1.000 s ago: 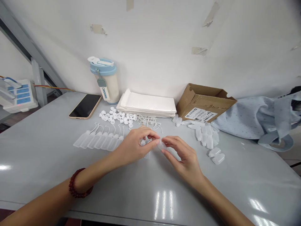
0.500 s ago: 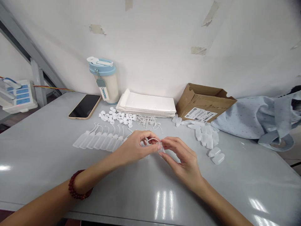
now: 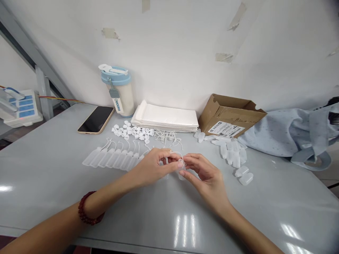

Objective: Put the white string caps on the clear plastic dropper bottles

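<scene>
Left hand (image 3: 150,167) and right hand (image 3: 208,180) in narrow pinch, fingertips close together on small translucent plastic bottle (image 3: 181,170), held between hands above grey table (image 3: 53,183). Thin clear loop (image 3: 175,153) arcs above. Risk: loose pinch lets smooth bottle slip; loop may snag fingers. Beyond: row of bottles (image 3: 111,158), white caps (image 3: 132,131), cardboard box (image 3: 230,114).

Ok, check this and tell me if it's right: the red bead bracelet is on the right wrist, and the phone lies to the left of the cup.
Not right: the red bead bracelet is on the left wrist, not the right, as the head view shows. The phone does lie to the left of the cup.
</scene>
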`<state>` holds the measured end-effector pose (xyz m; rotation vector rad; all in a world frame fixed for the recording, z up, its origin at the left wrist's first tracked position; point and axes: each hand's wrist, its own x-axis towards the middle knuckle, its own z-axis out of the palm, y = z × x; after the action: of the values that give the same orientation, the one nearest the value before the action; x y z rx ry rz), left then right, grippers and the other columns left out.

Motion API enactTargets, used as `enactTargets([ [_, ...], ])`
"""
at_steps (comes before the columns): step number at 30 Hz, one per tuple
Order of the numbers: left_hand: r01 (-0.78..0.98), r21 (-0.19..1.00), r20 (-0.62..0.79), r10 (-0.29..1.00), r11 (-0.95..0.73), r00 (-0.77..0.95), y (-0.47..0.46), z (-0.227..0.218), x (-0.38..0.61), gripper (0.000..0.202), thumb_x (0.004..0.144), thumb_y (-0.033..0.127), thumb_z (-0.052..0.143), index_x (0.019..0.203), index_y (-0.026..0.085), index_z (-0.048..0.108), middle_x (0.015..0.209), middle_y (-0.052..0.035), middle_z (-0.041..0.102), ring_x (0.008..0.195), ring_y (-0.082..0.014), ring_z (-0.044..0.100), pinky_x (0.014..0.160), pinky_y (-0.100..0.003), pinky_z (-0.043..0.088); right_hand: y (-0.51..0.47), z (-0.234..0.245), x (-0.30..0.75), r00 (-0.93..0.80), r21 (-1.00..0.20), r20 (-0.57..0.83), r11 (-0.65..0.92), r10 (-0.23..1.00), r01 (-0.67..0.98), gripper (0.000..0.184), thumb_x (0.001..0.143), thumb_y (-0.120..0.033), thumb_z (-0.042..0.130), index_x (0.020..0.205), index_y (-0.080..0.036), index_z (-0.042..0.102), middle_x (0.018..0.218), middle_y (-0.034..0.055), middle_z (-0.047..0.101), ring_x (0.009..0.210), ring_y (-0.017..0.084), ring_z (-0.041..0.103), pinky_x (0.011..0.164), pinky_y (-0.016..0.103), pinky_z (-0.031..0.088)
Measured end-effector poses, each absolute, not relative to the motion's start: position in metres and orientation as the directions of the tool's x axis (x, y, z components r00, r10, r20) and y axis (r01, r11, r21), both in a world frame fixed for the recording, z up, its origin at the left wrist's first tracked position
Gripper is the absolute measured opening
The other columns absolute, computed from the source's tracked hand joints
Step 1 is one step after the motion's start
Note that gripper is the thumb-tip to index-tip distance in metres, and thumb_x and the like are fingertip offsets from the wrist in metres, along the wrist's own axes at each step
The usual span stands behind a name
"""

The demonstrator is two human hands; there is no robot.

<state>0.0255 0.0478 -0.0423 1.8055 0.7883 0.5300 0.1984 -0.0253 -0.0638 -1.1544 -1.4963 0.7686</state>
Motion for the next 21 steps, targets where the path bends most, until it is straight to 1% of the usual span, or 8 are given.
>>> enactTargets([
  [4, 0.225, 0.949, 0.004, 0.719, -0.223, 0.695, 0.0485, -0.0433, 0.0261, 0.024, 0.087, 0.039, 0.054, 0.090, 0.023, 0.071, 0.079, 0.0013, 0.062, 0.078, -0.0141, 0.054, 0.072, -0.027, 0.041, -0.0242, -0.0617, 0.1980, 0.035, -0.923, 0.328, 0.313, 0.944, 0.227, 0.025, 0.080, -0.016, 0.067, 0.101, -0.028, 0.070, 0.099, 0.0031, 0.062, 0.086, 0.015, 0.063, 0.073, 0.028, 0.058],
  [8, 0.177, 0.970, -0.001, 0.729, -0.165, 0.684, 0.0489, -0.0420, 0.0258, 0.025, 0.088, 0.040, 0.052, 0.094, 0.022, 0.069, 0.086, 0.0004, 0.066, 0.084, -0.0156, 0.057, 0.079, -0.029, 0.044, -0.0243, -0.0599, 0.1989, 0.008, -0.935, 0.272, 0.262, 0.962, 0.239, 0.027, 0.080, -0.017, 0.067, 0.106, -0.026, 0.067, 0.095, 0.0022, 0.066, 0.076, 0.014, 0.067, 0.069, 0.029, 0.060],
  [12, 0.199, 0.970, -0.035, 0.732, -0.139, 0.681, 0.0479, -0.0400, 0.0250, 0.027, 0.089, 0.040, 0.051, 0.100, 0.022, 0.069, 0.094, -0.0010, 0.069, 0.089, -0.0171, 0.060, 0.083, -0.031, 0.046, -0.0260, -0.0601, 0.1991, 0.012, -0.924, 0.276, 0.262, 0.961, 0.277, 0.029, 0.079, -0.019, 0.067, 0.107, -0.024, 0.066, 0.090, 0.0031, 0.070, 0.074, 0.016, 0.069, 0.067, 0.032, 0.061],
  [16, 0.237, 0.963, -0.056, 0.757, -0.132, 0.651, 0.0470, -0.0417, 0.0261, 0.030, 0.088, 0.042, 0.051, 0.104, 0.021, 0.067, 0.097, -0.0025, 0.069, 0.090, -0.0180, 0.062, 0.082, -0.032, 0.048, -0.0256, -0.0609, 0.1982, 0.048, -0.920, 0.267, 0.240, 0.962, 0.309, 0.027, 0.078, -0.021, 0.068, 0.105, -0.023, 0.068, 0.087, 0.0032, 0.072, 0.072, 0.017, 0.068, 0.067, 0.033, 0.061],
  [19, 0.297, 0.936, -0.021, 0.813, -0.188, 0.581, 0.0459, -0.0447, 0.0278, 0.033, 0.087, 0.041, 0.053, 0.109, 0.019, 0.062, 0.092, -0.0025, 0.067, 0.085, -0.0169, 0.062, 0.077, -0.031, 0.049, -0.0246, -0.0601, 0.1973, 0.097, -0.943, 0.209, 0.174, 0.973, 0.284, 0.025, 0.076, -0.023, 0.070, 0.101, -0.022, 0.070, 0.087, 0.0033, 0.072, 0.072, 0.017, 0.068, 0.068, 0.033, 0.060],
  [21, 0.336, 0.888, 0.088, 0.834, -0.313, 0.544, 0.0442, -0.0472, 0.0288, 0.031, 0.087, 0.037, 0.053, 0.111, 0.018, 0.060, 0.088, -0.0026, 0.066, 0.082, -0.0164, 0.060, 0.074, -0.031, 0.049, -0.0239, -0.0588, 0.1969, 0.131, -0.962, 0.148, 0.113, 0.980, 0.247, 0.024, 0.075, -0.025, 0.070, 0.099, -0.021, 0.070, 0.086, 0.0035, 0.073, 0.072, 0.017, 0.068, 0.070, 0.034, 0.059],
])
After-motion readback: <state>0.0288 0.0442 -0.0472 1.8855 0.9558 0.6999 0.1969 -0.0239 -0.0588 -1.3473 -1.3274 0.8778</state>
